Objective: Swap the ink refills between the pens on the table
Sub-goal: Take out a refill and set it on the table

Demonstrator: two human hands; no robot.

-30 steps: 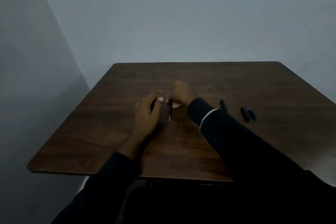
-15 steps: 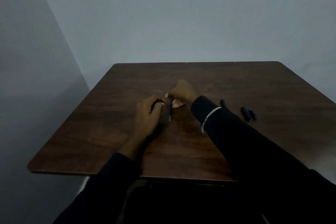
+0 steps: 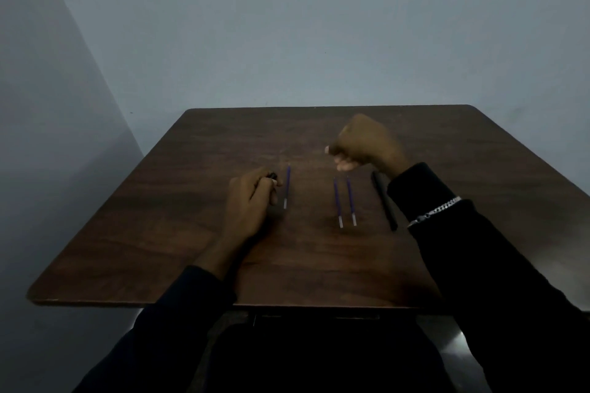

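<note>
Three thin purple ink refills lie on the dark wooden table (image 3: 319,265): one (image 3: 287,187) just right of my left hand and two side by side (image 3: 337,202) (image 3: 351,201) in the middle. My left hand (image 3: 249,201) rests on the table, closed around a black pen barrel (image 3: 273,175) whose end pokes out by the thumb. My right hand (image 3: 364,143) hovers above the table behind the pair of refills, fingers curled into a fist with nothing visible in it. Another black pen barrel (image 3: 384,201) lies beside my right sleeve.
The table stands in a corner, with a grey wall behind and another on the left. My right forearm, with a silver bracelet (image 3: 435,212), crosses the table's right side and hides what lies there.
My right hand has lifted off the table and moved right and back, uncovering the refills. My left hand has stayed in place with the barrel.
</note>
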